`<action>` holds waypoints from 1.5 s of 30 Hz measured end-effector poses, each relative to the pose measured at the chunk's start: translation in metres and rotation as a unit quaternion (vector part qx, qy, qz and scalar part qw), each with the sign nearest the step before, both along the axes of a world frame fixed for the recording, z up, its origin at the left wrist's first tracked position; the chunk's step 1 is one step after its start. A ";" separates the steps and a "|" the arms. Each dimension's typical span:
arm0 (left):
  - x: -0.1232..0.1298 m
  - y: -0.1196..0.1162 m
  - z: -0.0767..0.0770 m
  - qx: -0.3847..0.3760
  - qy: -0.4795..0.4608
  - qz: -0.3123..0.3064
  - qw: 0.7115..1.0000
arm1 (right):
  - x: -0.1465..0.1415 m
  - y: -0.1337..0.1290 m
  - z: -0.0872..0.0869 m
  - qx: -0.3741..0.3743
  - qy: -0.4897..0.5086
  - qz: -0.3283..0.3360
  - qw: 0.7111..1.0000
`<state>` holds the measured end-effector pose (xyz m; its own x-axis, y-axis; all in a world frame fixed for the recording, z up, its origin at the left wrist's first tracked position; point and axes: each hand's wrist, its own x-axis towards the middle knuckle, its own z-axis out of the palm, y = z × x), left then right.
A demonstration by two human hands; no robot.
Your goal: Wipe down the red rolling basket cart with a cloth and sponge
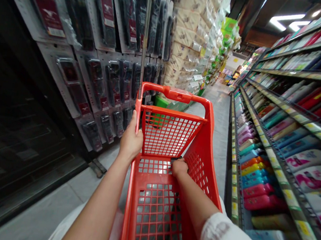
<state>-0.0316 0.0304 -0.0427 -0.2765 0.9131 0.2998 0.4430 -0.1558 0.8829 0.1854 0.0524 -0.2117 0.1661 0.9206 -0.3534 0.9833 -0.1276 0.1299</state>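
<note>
A red plastic shopping basket cart (154, 178) with grid walls and floor stands in front of me, its raised handle at the far end. My left hand (131, 140) is wrapped round the upper left rim of the cart, thumb on top. My right hand (179, 166) reaches down inside the cart, near the far end of its floor. Its fingers are closed round a small dark object (175, 160), mostly hidden by the hand. A metal pole (145, 42) rises from the cart's far left corner.
Shelves of colourful bottles (258, 176) line the right. Packaged dark goods (118, 81) hang on a rack at the left, beside stacked cream packs (186, 42). A grey tiled aisle (221, 115) runs ahead between them.
</note>
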 end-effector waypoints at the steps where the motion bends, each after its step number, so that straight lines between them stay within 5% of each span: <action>1: 0.000 0.000 0.000 0.002 -0.002 -0.001 1.000 | 0.002 0.001 0.002 -0.002 -0.002 0.001 1.000; 11: 0.003 0.002 0.006 -0.013 -0.005 -0.004 1.000 | -0.061 -0.049 -0.008 -0.085 0.009 -0.007 0.996; 20: -0.004 -0.008 0.008 -0.037 0.030 0.033 0.998 | -0.018 -0.034 0.015 0.084 0.012 -0.032 0.996; 24: -0.005 -0.006 0.007 -0.029 0.026 0.036 0.999 | -0.058 -0.020 0.016 0.073 0.044 -0.028 0.996; 29: -0.005 -0.006 0.006 -0.028 0.026 0.034 0.999 | -0.111 -0.022 0.015 0.067 0.101 0.106 0.987; 32: -0.006 -0.005 0.005 -0.017 0.021 0.030 0.999 | -0.093 -0.026 0.016 0.051 0.100 0.141 0.984; 38: -0.006 -0.005 0.006 -0.017 0.017 0.018 1.000 | -0.013 -0.018 0.018 0.040 0.045 -0.001 0.998; 41: -0.003 -0.005 0.008 -0.023 0.019 0.019 0.999 | -0.022 -0.012 0.017 0.023 0.044 -0.036 0.998; 45: -0.001 -0.004 0.007 -0.020 0.026 0.026 0.999 | -0.077 -0.015 0.017 0.019 0.097 0.040 0.994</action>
<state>-0.0323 0.0267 -0.0361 -0.3081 0.9095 0.2792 0.4953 -0.0972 0.8632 0.1087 0.0375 -0.1951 0.0239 0.9411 -0.3374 0.9965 -0.0495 -0.0674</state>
